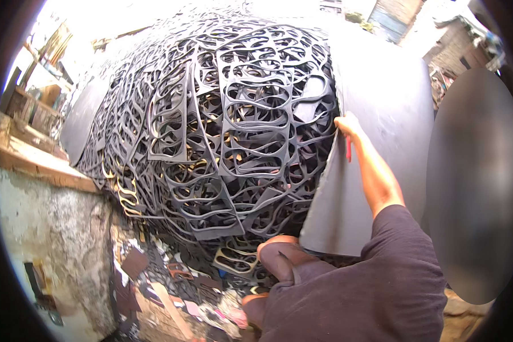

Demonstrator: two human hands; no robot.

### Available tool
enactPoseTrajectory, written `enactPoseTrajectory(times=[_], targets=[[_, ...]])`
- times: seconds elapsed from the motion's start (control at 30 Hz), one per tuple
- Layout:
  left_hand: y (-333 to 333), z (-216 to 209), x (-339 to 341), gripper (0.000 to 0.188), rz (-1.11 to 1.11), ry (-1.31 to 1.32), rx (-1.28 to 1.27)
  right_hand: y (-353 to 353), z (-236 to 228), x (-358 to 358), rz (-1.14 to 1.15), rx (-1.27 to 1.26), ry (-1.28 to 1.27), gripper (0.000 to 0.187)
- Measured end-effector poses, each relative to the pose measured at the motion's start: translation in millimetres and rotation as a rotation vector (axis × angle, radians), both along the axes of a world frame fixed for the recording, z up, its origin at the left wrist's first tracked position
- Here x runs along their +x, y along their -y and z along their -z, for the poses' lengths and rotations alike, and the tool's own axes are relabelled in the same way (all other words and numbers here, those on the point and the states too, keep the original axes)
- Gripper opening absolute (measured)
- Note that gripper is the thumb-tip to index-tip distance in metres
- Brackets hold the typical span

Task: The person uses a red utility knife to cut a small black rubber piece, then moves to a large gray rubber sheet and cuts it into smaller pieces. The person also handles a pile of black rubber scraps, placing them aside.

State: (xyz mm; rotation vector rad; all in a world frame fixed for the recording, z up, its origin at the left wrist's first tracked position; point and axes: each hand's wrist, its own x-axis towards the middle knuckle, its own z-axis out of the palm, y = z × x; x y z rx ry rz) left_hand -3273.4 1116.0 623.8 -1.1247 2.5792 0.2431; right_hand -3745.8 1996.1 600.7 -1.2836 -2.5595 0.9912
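Note:
My right hand (pixel 349 124) is closed at the left edge of a large, smooth grey sheet (pixel 385 102), with the arm stretched up from the lower right. A slim red object (pixel 349 149) sticks out below that hand; its kind is too small to tell. Left of the sheet rises a big heap of dark foam-like offcut sheets (pixel 256 122), full of sole-shaped holes. The sheet stands against the heap's right side, its lower corner near my bent knee (pixel 278 245). My left hand does not show.
At the left, a weathered wall (pixel 57 239) carries a wooden beam (pixel 43 159). Scraps and a wooden strip (pixel 171 310) litter the ground below the heap. A blurred dark oval (pixel 477 188) covers the right side. Another grey sheet (pixel 82 122) leans at the heap's far left.

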Motion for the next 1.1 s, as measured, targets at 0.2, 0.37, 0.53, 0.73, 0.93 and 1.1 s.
enactPoseTrajectory(times=[0.2, 0.37, 0.53, 0.73, 0.93, 1.1], targets=[[107.7, 132.8, -23.3, 0.043, 0.104, -0.055, 0.164, 64.7, -91.5, 111.9, 0.054, 0.045, -0.441, 0.02], [225.3, 227.5, -2.1, 0.056, 0.184, -0.26, 0.377, 211.3, -174.4, 186.8, -0.123, -0.081, -0.656, 0.015], [293.2, 182.0, -24.0, 0.057, 0.185, -0.554, 0.371, 250.8, -210.2, 247.1, -0.114, -0.209, -0.75, 0.013], [430.7, 156.1, -27.8, 0.056, -0.114, -0.81, 0.499, 333.3, -234.1, 301.1, -0.213, 0.01, -0.588, 0.012], [483.8, 185.8, -109.6, 0.055, 0.089, -0.801, 0.461, 388.0, -124.0, 281.7, -0.155, 0.178, -0.385, 0.015], [595.5, 264.2, -259.6, 0.05, 0.075, -0.873, 0.478, 552.6, 15.7, 253.1, -0.048, 0.437, -0.189, 0.027]])
